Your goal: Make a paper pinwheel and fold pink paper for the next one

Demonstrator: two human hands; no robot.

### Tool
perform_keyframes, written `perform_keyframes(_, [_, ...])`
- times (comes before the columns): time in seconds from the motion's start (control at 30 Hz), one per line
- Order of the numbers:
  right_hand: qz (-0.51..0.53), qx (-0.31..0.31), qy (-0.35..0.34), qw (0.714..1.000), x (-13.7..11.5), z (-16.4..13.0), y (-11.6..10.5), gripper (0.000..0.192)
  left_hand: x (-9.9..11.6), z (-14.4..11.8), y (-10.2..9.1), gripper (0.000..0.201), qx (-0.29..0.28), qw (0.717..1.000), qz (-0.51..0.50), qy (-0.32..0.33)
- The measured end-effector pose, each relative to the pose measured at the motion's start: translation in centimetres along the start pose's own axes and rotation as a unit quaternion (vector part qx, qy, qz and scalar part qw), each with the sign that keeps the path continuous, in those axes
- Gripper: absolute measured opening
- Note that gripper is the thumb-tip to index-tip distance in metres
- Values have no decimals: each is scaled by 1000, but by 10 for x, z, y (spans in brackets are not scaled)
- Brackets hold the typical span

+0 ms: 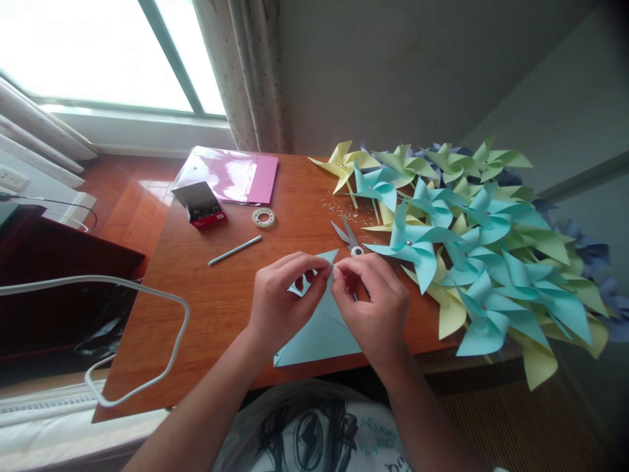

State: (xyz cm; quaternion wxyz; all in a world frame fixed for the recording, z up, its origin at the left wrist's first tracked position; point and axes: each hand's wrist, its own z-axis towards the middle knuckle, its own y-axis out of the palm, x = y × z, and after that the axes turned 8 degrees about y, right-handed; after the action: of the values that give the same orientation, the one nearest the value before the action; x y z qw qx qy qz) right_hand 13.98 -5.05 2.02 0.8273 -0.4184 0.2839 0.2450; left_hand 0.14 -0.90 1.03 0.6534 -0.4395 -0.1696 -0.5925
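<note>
A light blue paper sheet (pixel 319 334) lies on the table's near side, one corner pointing away from me and showing just beyond my fingers. Over it, my left hand (pixel 289 288) is closed, thumb and forefinger pinched. My right hand (pixel 373 295) pinches too, its fingertips meeting those of the left close to the paper's far corner. Whatever sits between the fingertips is too small or hidden to name. Scissors (pixel 348 237) lie with blades spread just past my right hand, their handles partly covered by it.
Many blue, yellow, green and purple paper pinwheels (pixel 407 242) crowd the right side. To the left are a paper straw (pixel 234 250), a tape roll (pixel 264 217), an open red box (pixel 206 213) of small pieces and pink sheets (pixel 263 180). A white cable (pixel 184 314) loops over the left edge.
</note>
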Motion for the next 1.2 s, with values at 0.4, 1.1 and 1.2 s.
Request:
perform_keyframes(0.4, [-14,2,0,1000,0,-1,2,16,0,-4,1,10,-8,999,30,25])
perform_keyframes(1.1, [25,-22,-11,999,2,-3,-1,16,0,-2,1,11,-3,999,30,32])
perform_keyframes(1.2, [33,-28,-11,999,1,-2,-3,18,1,-2,1,9,-1,999,24,30])
